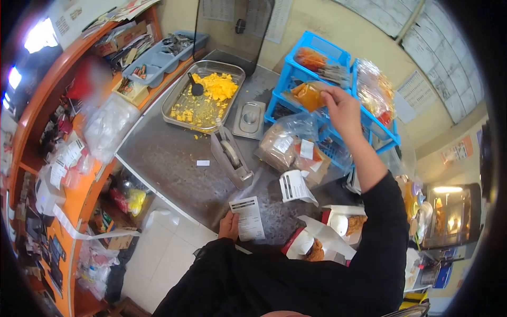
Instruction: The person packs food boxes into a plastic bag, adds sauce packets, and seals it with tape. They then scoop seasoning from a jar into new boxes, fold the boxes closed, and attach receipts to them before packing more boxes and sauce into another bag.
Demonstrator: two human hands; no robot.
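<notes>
My right hand (340, 108) pinches a small clear packet of orange-brown sauce (308, 96), held up in front of the blue baskets (297, 71). At the near table edge my left hand (228, 226) has its fingers closed on the edge of a printed receipt (248, 218). Bagged packages (280, 147) with labels lie below the raised packet. Another receipt (296, 187) curls on the table in front of them. Two open boxes with fried food (315, 250) (355, 224) stand near my body on the right.
A metal tray (174, 108) of yellow pieces with a black scoop (196, 87) sits at the back left. Beside it are a metal lid (249, 119) and a tape dispenser (230, 158). Orange shelving (79, 195) runs along the left; a lit glass cabinet (448, 216) stands at right.
</notes>
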